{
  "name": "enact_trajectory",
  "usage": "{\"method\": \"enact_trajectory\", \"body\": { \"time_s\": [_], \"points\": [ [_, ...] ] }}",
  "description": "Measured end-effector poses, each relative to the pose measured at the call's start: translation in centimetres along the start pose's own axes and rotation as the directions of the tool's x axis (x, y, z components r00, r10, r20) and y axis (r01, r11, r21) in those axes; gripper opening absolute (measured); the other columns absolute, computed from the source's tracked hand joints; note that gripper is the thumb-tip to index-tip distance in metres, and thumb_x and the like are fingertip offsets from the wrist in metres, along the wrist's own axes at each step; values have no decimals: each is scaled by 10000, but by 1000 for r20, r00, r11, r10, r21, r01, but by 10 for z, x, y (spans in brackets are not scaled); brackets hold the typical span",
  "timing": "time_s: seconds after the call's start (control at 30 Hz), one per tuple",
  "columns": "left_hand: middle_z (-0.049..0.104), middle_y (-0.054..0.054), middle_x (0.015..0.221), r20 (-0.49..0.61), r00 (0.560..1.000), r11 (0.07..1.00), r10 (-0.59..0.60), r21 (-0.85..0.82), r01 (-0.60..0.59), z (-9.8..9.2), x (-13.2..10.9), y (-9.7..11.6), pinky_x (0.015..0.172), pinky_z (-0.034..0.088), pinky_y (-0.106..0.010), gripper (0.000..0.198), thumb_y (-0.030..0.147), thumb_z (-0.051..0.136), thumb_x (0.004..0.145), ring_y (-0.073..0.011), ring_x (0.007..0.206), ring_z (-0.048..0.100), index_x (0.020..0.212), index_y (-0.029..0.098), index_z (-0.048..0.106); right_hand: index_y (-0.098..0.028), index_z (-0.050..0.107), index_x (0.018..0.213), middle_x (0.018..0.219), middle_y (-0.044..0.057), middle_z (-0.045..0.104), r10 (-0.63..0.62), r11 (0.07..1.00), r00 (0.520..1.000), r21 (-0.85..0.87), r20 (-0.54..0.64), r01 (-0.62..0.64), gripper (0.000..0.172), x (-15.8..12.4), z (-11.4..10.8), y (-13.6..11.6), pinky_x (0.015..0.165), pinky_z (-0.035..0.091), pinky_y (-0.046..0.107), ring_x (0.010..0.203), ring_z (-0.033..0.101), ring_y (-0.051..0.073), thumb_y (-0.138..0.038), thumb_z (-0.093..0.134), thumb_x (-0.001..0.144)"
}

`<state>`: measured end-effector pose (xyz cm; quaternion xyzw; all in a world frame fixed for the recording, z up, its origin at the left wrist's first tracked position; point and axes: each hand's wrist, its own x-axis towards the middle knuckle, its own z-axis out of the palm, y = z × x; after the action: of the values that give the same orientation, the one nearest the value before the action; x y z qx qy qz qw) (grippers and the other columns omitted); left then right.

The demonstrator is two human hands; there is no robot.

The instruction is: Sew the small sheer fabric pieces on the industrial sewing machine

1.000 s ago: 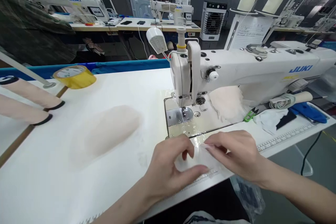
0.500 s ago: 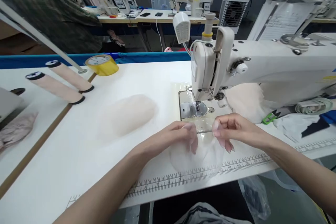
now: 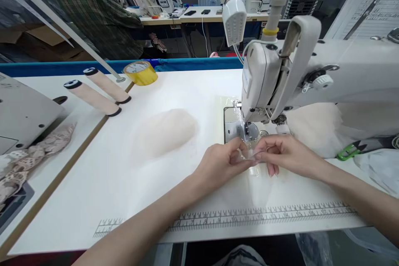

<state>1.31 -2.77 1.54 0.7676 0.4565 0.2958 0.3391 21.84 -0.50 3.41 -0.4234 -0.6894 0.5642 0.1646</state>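
Note:
A thin, see-through piece of fabric point(image 3: 258, 189) hangs between my hands just in front of the sewing machine's needle plate point(image 3: 232, 130). My left hand point(image 3: 226, 156) pinches its edge between thumb and fingers. Close beside it, my right hand point(image 3: 280, 153) is closed on the same fabric, fingertips nearly touching those of the left. Above and behind the hands stands the white sewing machine point(image 3: 264, 79), its presser foot point(image 3: 247, 129) over the plate. A stack of pale sheer fabric pieces point(image 3: 168, 131) lies to the left on the table.
Two peach thread cones point(image 3: 93, 97) and a yellow tape roll point(image 3: 141, 73) lie at the back left. Green thread snips point(image 3: 348, 151) and more pale fabric point(image 3: 314, 126) are on the right. A printed ruler point(image 3: 237, 219) runs along the front edge. A person point(image 3: 96, 20) sits beyond.
My hands have come together, the left one moving in toward the right with the sheer fabric. The camera view has shifted, so the machine appears larger and farther right.

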Motion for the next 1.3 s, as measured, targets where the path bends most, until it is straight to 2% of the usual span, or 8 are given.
{"method": "enact_trajectory", "body": {
  "time_s": [0.13,0.23,0.37,0.47,0.63,0.9,1.1,1.3],
  "points": [
    [451,97,472,-123,986,977,114,193,-88,7,-4,-9,459,311,-185,88,261,581,878,-56,417,378,838,185,601,-197,664,851,612,-17,630,-193,967,962,-202,-191,154,120,-2,9,10,507,474,222,538,602,113,-238,554,877],
    [681,35,680,-124,976,964,179,221,-149,10,-5,-13,516,413,-191,117,236,538,911,-76,529,574,944,197,643,-196,644,946,764,5,665,-417,870,881,-379,-225,315,138,-3,15,19,531,470,211,610,605,101,-183,517,894],
    [707,11,699,-120,960,941,251,265,-213,12,-6,-15,500,437,-191,185,225,480,939,-87,535,612,1007,186,649,-188,561,1115,630,-55,583,-595,743,771,-520,-226,421,209,-3,19,30,483,427,185,497,526,64,-176,520,910],
    [684,15,643,-114,955,925,275,304,-230,13,-7,-16,477,429,-196,194,234,472,943,-89,497,589,984,176,653,-195,519,1143,573,-83,535,-630,703,747,-565,-213,432,221,-3,19,32,468,414,183,450,487,59,-192,513,922],
    [716,7,710,-115,955,931,275,280,-234,13,-7,-15,502,462,-204,178,210,477,937,-94,534,621,975,181,648,-193,509,1089,638,-48,604,-661,644,733,-623,-160,445,163,-2,20,32,468,409,207,475,514,75,-182,479,929],
    [725,9,737,-114,964,949,239,239,-207,13,-7,-13,536,494,-214,195,190,463,936,-106,575,650,1012,187,642,-191,516,1075,643,-43,616,-658,668,729,-593,-188,450,151,-2,20,33,482,423,192,495,528,71,-170,487,928],
    [639,51,573,-184,903,873,387,389,-295,11,-7,-13,497,420,-197,137,178,484,932,-77,461,551,897,170,617,-204,490,1156,597,-71,578,-675,656,712,-598,-193,460,218,-2,21,31,456,402,190,456,505,69,-185,466,940],
    [570,77,509,-196,843,803,501,468,-369,9,-6,-11,473,369,-193,96,185,510,933,-60,421,492,961,174,601,-205,499,1097,557,-77,535,-675,631,720,-632,-160,450,166,-3,23,32,446,361,206,438,464,77,-184,451,939]
  ]
}}
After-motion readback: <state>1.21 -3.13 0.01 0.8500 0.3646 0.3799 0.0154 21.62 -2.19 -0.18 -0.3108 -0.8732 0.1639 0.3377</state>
